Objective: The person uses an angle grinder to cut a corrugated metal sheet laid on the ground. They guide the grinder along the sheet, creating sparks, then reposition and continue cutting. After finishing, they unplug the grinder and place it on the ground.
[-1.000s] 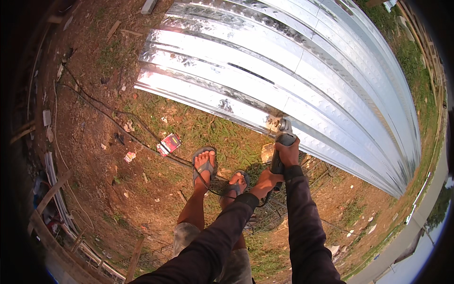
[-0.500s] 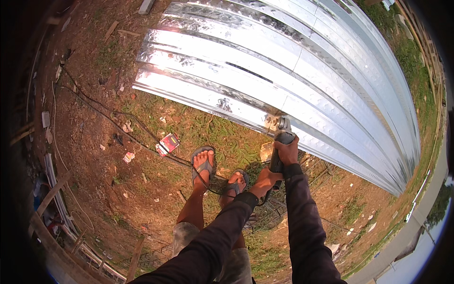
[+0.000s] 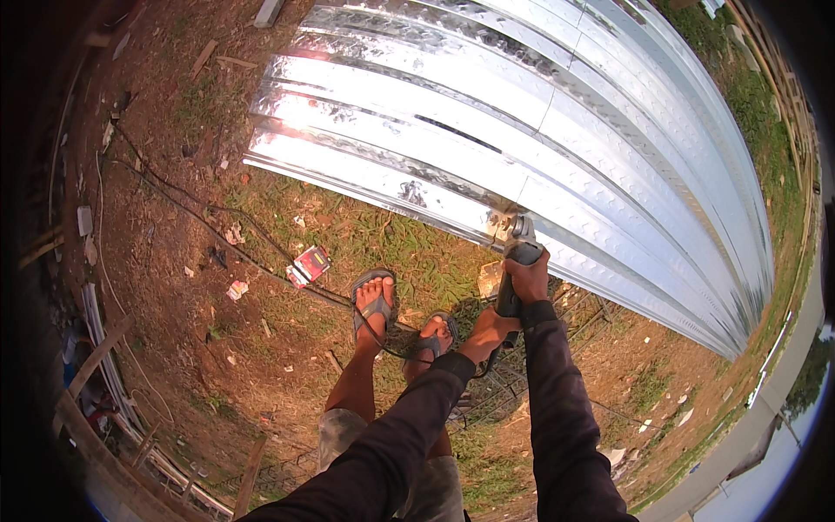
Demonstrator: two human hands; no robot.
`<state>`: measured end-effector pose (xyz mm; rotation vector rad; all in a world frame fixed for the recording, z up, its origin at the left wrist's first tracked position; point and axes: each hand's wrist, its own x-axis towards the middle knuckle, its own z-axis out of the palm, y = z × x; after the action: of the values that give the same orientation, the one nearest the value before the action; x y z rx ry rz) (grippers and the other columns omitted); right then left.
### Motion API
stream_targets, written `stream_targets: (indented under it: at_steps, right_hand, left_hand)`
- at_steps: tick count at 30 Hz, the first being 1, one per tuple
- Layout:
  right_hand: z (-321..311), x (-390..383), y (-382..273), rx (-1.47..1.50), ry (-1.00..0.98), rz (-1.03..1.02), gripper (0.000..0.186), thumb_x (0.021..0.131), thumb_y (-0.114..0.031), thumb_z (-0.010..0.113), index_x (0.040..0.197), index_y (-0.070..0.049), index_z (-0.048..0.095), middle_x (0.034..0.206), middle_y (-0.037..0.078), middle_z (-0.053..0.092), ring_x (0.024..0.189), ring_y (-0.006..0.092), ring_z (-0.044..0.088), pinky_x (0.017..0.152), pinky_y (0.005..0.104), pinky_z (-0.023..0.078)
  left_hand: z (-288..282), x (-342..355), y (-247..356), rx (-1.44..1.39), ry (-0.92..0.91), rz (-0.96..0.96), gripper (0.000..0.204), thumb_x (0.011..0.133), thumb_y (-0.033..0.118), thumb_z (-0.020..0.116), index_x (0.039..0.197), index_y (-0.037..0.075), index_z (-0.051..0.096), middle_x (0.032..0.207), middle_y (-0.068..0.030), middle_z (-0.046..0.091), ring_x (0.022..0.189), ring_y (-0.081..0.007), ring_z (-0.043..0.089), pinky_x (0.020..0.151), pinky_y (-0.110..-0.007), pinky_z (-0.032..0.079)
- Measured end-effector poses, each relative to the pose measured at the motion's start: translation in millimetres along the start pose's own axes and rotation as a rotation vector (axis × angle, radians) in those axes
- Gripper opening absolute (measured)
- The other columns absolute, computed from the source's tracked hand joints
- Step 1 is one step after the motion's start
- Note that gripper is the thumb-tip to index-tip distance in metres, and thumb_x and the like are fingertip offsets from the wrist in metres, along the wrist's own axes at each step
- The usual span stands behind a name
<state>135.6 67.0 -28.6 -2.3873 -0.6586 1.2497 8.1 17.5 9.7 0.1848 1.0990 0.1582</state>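
An angle grinder (image 3: 524,247) with a grey metal head and dark body is held in both my hands. My right hand (image 3: 530,277) wraps round the body close behind the head. Lower down, my left hand (image 3: 489,334) grips the rear handle. The grinder's head rests at the near edge of a ribbed, shiny metal sheet (image 3: 357,178), and its disc is a blur against the metal. From the handle a black power cord (image 3: 326,297) runs past my feet to the left. A thin dark line crosses the sheet's ribs beyond the grinder.
A red and white box (image 3: 310,265) lies on the grass by my sandalled feet. Behind my hands a wire mesh (image 3: 504,383) lies on the ground. Wooden boards (image 3: 103,352) stand at the lower left. Scraps of paper litter the soil.
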Motion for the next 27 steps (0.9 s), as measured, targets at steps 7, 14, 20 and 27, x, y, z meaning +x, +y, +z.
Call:
stream_targets:
  at_steps: [7,14,20,27]
  right_hand:
    - [1.5,-1.9,-7.1,-0.017,0.010,0.003,0.099,0.065,-0.027,0.078,0.143,0.002,0.026,0.117,0.029,0.059,0.105,0.0396,0.062,0.091,0.0437,0.050]
    - [1.1,0.2,-4.0,0.024,0.050,-0.042,0.087,0.066,-0.022,0.080,0.134,0.005,0.033,0.106,0.020,0.062,0.091,0.0305,0.063,0.082,0.0403,0.051]
    - [-2.5,0.7,-5.4,0.030,0.005,-0.031,0.098,0.065,-0.027,0.078,0.142,0.007,0.027,0.113,0.027,0.060,0.101,0.0363,0.063,0.087,0.0415,0.051]
    - [-3.5,-2.7,-10.1,-0.008,0.033,-0.035,0.100,0.066,-0.026,0.078,0.144,0.007,0.025,0.114,0.027,0.060,0.102,0.0371,0.063,0.088,0.0416,0.051]
  left_hand:
    - [-6.4,9.9,-9.9,0.010,-0.008,0.008,0.029,0.070,0.019,0.077,0.089,0.000,0.066,0.072,-0.0054,0.063,0.054,-0.0163,0.057,0.046,-0.032,0.045]
    - [-1.6,5.0,-0.9,0.011,-0.003,0.040,0.020,0.072,0.011,0.075,0.086,-0.002,0.068,0.073,-0.0074,0.065,0.056,-0.0180,0.060,0.047,-0.033,0.047]
    - [1.6,3.7,-0.1,-0.031,-0.017,0.022,0.021,0.074,0.009,0.074,0.091,-0.001,0.067,0.073,-0.0065,0.065,0.057,-0.0175,0.060,0.048,-0.032,0.047]
    - [0.2,9.2,-10.3,-0.030,-0.035,0.054,0.022,0.076,0.009,0.074,0.095,0.000,0.066,0.077,-0.0066,0.065,0.059,-0.0169,0.060,0.050,-0.032,0.050]
